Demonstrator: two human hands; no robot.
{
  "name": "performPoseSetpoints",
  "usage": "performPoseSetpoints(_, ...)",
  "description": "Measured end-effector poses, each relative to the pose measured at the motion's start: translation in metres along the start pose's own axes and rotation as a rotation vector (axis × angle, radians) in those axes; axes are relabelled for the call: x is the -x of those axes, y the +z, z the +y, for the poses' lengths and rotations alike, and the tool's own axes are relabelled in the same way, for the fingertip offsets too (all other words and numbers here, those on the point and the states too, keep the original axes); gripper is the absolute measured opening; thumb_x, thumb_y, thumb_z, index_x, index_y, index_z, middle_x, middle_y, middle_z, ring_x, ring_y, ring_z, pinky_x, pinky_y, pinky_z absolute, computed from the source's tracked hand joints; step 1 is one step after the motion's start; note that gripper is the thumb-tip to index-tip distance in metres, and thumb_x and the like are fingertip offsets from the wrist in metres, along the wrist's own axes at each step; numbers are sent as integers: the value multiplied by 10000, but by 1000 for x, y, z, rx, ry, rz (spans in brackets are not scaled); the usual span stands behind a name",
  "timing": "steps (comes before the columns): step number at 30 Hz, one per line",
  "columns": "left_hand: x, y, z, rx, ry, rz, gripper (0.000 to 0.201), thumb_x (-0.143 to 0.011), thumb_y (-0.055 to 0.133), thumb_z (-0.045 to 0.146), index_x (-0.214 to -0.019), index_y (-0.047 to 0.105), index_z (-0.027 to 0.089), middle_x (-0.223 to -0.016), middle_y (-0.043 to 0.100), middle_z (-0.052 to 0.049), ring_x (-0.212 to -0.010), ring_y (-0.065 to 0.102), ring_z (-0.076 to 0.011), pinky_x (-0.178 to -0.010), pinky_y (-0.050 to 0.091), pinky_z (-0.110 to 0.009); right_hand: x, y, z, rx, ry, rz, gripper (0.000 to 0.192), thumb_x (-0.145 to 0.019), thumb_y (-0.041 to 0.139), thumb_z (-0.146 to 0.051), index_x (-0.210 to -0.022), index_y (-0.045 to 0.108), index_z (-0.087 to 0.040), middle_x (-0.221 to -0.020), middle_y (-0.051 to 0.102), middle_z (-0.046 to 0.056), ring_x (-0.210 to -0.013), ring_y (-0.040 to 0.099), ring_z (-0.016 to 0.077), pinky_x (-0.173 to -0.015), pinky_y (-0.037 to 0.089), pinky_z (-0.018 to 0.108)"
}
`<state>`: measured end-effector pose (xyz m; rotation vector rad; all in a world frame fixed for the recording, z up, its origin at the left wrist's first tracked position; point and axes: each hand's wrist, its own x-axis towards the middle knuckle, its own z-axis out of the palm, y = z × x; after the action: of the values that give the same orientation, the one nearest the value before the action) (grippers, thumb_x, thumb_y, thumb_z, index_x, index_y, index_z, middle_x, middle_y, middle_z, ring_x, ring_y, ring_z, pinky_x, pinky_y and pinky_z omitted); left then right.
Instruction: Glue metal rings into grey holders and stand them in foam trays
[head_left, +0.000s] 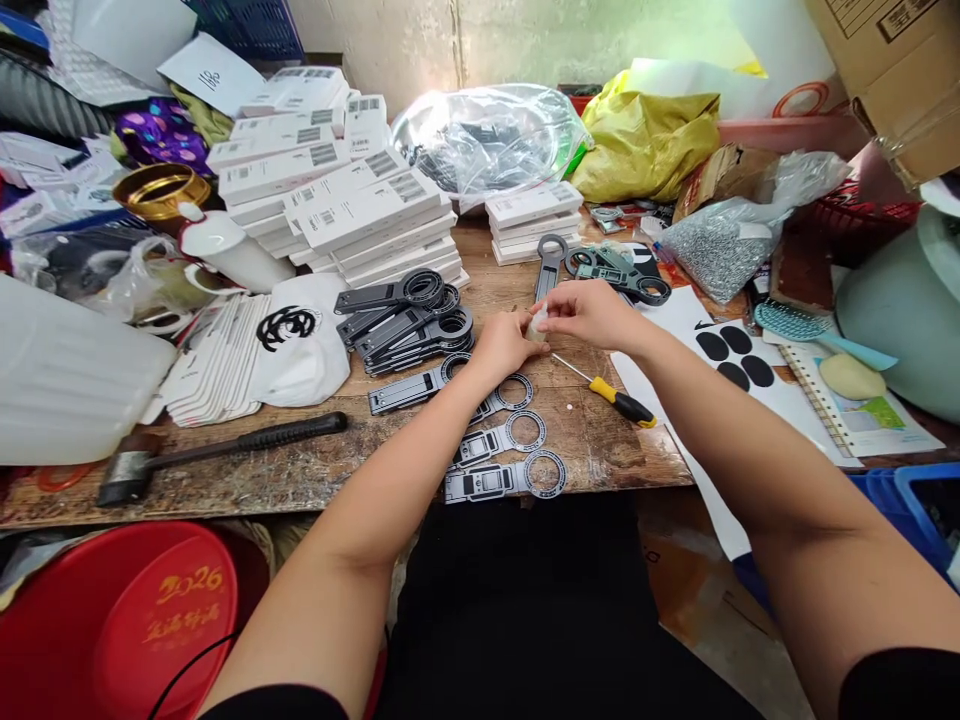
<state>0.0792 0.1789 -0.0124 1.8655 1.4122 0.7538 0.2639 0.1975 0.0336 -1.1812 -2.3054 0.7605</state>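
Note:
Both hands meet over the middle of the wooden table at a small, whitish, translucent bottle point(538, 324). My left hand point(510, 345) is closed around its lower part. Fingertips of my right hand point(585, 312) pinch it near the top; the fingers hide most of it. Just in front lies a screwdriver point(604, 390) with a yellow and black handle. Grey flat parts with ring ends point(506, 478) lie in a row below my left wrist, partly covered by the forearm. More dark ring-ended parts point(409, 320) are piled to the left, and a single grey one point(551, 262) lies behind the hands.
Stacks of white boxes point(375, 205) stand at the back left. A hammer point(225, 455) lies near the front edge. To the right are a sheet with black ovals point(735, 355), a hairbrush point(825, 335), and a bag of small metal pieces point(724, 245).

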Motion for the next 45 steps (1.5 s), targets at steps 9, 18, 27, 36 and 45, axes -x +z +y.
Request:
performPoseSetpoints(9, 2, 0, 1, 8, 3, -3, 114, -730, 862, 220, -799, 798, 154, -664, 668, 5, -682, 568, -171, -674, 389, -282, 10, 24, -7, 145, 123, 195, 359, -856, 809, -359, -1143, 698, -174, -809, 669, 14, -663, 537, 168, -647, 382, 301)
performPoseSetpoints(18, 0, 0, 1, -20, -21, 9, 142, -718, 879, 243, -783, 781, 163, -645, 649, 14, -666, 563, -170, -679, 412, -289, 2, 19, -8, 238, 153, 189, 184, -865, 811, -316, -896, 707, -167, -768, 687, 40, -676, 540, 175, -643, 344, 305)
performPoseSetpoints(27, 0, 2, 2, -84, 3, 18, 135, -746, 862, 223, -844, 817, 142, -686, 694, -9, -684, 588, -180, -682, 410, -292, 8, 19, -15, 312, 154, 153, 185, -916, 746, -351, -904, 707, -171, -835, 707, 70, -733, 575, 205, -670, 349, 321)
performPoseSetpoints(36, 3, 2, 6, -82, 2, 13, 186, -757, 853, 263, -895, 827, 142, -797, 776, -40, -798, 680, -220, -763, 487, -289, 13, 29, -17, 206, 171, 183, 136, -901, 747, -273, -829, 685, -176, -813, 692, 39, -717, 565, 174, -689, 371, 299)
performPoseSetpoints(45, 3, 2, 7, -58, 4, -6, 236, -747, 862, 256, -953, 840, 144, -848, 801, -54, -836, 707, -236, -764, 493, -296, 16, 28, -8, -49, 158, 197, 191, -813, 769, -236, -994, 736, -186, -777, 653, -17, -680, 539, 150, -690, 406, 292)
